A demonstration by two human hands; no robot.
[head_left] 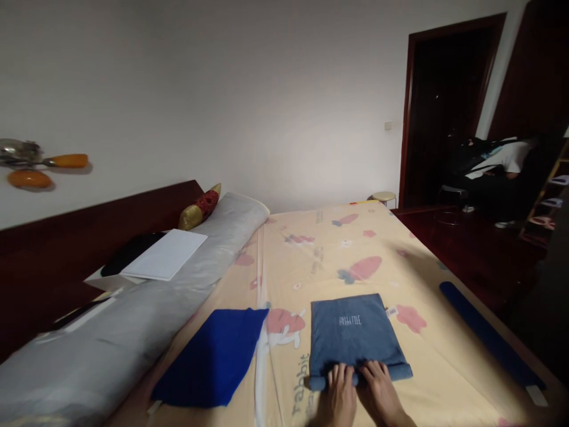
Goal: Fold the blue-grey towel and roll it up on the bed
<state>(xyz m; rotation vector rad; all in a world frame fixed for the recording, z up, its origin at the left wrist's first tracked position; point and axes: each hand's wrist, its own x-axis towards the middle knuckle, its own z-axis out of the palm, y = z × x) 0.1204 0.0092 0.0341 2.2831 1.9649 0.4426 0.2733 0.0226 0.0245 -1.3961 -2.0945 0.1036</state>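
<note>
Left hand (342, 385) and right hand (379, 385) are being held side by side, near each other but apart, with the fingers of both being clamped over the rolled near edge of a grey-blue cloth (349, 341); the thumbs are being hidden. That cloth is being supported near the middle of the printed bed sheet (448, 367), toward the near edge of the bed, its far portion being spread flat. Judged by its look, a light, soft, limp fabric is being handled, not fragile and hardly slippery; an even hold is probably being best given by a grip spread toward both ends of the roll, where slack is otherwise being risked.

Pale lettering (350, 320) is being displayed on the cloth, too small and apparently inverted to be read surely. A white label (392, 311) is being borne at its right side, the print being illegible. On the sheet to the left, the word "rabbit" is being shown.

Farther out, a bright blue cloth (213, 359) is being laid toward the headboard side, just beside a long grey pillow (133, 344). Along the right edge of the bed, a dark blue roll (484, 329) is being displayed, with a white tag (537, 395) being seen at its near end.
</note>
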